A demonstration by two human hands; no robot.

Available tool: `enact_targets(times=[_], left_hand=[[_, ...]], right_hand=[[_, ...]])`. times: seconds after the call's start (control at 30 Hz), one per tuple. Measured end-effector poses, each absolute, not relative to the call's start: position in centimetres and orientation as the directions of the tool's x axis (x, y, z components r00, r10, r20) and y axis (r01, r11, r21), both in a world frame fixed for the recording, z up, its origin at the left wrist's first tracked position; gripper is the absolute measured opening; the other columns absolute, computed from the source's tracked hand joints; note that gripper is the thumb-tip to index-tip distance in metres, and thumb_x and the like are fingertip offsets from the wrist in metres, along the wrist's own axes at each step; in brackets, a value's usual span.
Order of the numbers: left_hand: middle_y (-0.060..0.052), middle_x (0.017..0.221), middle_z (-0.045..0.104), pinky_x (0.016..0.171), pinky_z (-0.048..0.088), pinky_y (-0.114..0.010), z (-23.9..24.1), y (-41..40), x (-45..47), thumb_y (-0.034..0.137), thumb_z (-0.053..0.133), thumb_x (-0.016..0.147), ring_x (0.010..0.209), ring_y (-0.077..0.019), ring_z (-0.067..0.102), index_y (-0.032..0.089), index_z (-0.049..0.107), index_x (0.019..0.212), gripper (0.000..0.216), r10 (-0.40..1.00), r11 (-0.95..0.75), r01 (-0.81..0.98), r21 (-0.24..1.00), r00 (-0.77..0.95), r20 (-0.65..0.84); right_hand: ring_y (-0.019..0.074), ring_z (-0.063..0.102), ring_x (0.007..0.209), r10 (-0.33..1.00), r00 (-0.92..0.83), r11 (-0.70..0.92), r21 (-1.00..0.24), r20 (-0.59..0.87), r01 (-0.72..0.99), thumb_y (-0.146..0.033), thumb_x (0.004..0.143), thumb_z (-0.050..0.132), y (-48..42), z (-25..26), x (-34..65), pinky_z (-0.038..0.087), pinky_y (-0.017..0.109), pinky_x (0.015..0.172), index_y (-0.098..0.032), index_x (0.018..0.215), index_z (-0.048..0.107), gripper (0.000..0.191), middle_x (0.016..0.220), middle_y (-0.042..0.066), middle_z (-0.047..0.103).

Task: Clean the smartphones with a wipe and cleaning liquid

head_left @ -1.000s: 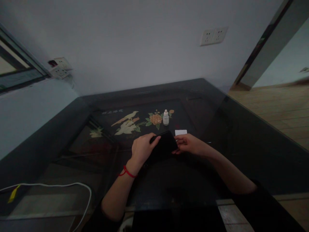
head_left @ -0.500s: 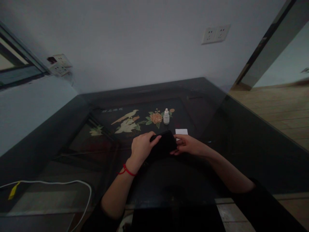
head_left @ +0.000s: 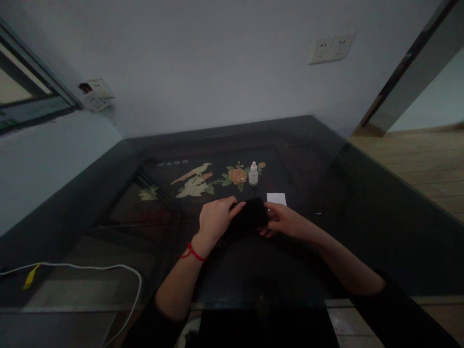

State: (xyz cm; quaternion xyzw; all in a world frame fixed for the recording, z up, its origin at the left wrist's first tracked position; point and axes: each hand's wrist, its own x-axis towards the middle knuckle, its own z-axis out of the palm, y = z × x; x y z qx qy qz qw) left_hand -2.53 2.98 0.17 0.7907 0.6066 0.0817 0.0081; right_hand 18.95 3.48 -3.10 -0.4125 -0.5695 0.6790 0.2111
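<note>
A flat black object (head_left: 249, 215), phone-sized, is held between both hands just above the dark glass table (head_left: 362, 227). My left hand (head_left: 215, 222) grips its left end, fingers curled over the top edge; a red string circles that wrist. My right hand (head_left: 283, 220) pinches its right end with closed fingers. A small white dropper bottle (head_left: 253, 174) stands upright a little beyond the hands, and a white square pad (head_left: 276, 198) lies flat just past my right hand.
A bird-and-flower inlay (head_left: 203, 179) shows under the glass. A white cable (head_left: 108, 270) with a yellow tag loops over the near left corner. White walls with sockets (head_left: 331, 47) close the far sides. Wooden floor (head_left: 427, 164) lies to the right.
The black object has tipped flatter and lower between the hands. Both hands stay on it, and the view has shifted slightly.
</note>
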Motion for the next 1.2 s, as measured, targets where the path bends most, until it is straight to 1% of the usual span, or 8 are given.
enact_targets(times=[0.23,0.57,0.67,0.8,1.0,1.2], left_hand=[[-0.001,0.074,0.068,0.055,0.025,-0.027,-0.4,3.5,-3.0,0.059,0.027,0.094,0.069,-0.0161,0.061,0.024,0.064,0.080,0.053,0.964,-0.260,0.945,0.198,0.244,0.102],[0.000,0.065,0.060,0.055,0.024,-0.026,-0.6,3.9,-3.4,0.061,0.030,0.091,0.064,-0.0157,0.055,0.023,0.059,0.072,0.051,0.970,-0.240,0.906,0.348,0.233,0.065],[0.000,0.064,0.059,0.056,0.024,-0.025,-0.6,4.0,-3.5,0.059,0.031,0.091,0.063,-0.0152,0.054,0.023,0.058,0.071,0.050,0.970,-0.240,0.895,0.377,0.239,0.049],[0.001,0.065,0.059,0.056,0.024,-0.025,-0.8,4.2,-3.6,0.059,0.032,0.091,0.064,-0.0154,0.054,0.023,0.058,0.071,0.049,0.967,-0.248,0.890,0.382,0.250,0.043],[0.000,0.065,0.061,0.055,0.024,-0.026,-1.0,4.4,-3.8,0.060,0.031,0.091,0.062,-0.0157,0.053,0.023,0.060,0.072,0.051,0.964,-0.261,0.893,0.366,0.260,0.053],[0.000,0.069,0.065,0.056,0.026,-0.027,-0.6,4.0,-3.8,0.060,0.031,0.092,0.066,-0.0170,0.058,0.025,0.065,0.078,0.051,0.953,-0.301,0.904,0.304,0.280,0.111]], right_hand=[[0.0157,0.069,0.076,0.751,-0.586,-0.265,-0.952,-0.304,0.155,-0.005,0.063,0.050,3.4,-3.1,19.1,0.058,0.028,0.068,-0.015,0.121,0.050,0.059,0.088,0.006,0.067],[0.0161,0.070,0.080,0.730,-0.609,-0.283,-0.948,-0.311,0.144,-0.006,0.064,0.052,2.9,-1.7,19.3,0.057,0.027,0.071,-0.014,0.119,0.052,0.055,0.090,0.006,0.069],[0.0154,0.070,0.079,0.728,-0.608,-0.286,-0.946,-0.317,0.152,-0.006,0.066,0.052,2.7,-1.5,19.2,0.057,0.026,0.070,-0.014,0.115,0.052,0.050,0.088,0.006,0.069],[0.0148,0.070,0.078,0.725,-0.609,-0.287,-0.945,-0.322,0.158,-0.006,0.066,0.052,2.6,-1.4,19.2,0.057,0.025,0.071,-0.015,0.110,0.053,0.045,0.087,0.005,0.070],[0.0139,0.070,0.079,0.717,-0.622,-0.284,-0.947,-0.315,0.153,-0.004,0.068,0.051,2.6,-1.3,19.3,0.058,0.024,0.070,-0.016,0.110,0.052,0.044,0.088,0.004,0.069],[0.0165,0.070,0.090,0.663,-0.681,-0.287,-0.946,-0.311,0.153,-0.006,0.073,0.053,2.8,-1.0,19.7,0.059,0.024,0.072,-0.016,0.117,0.049,0.045,0.104,0.008,0.067]])
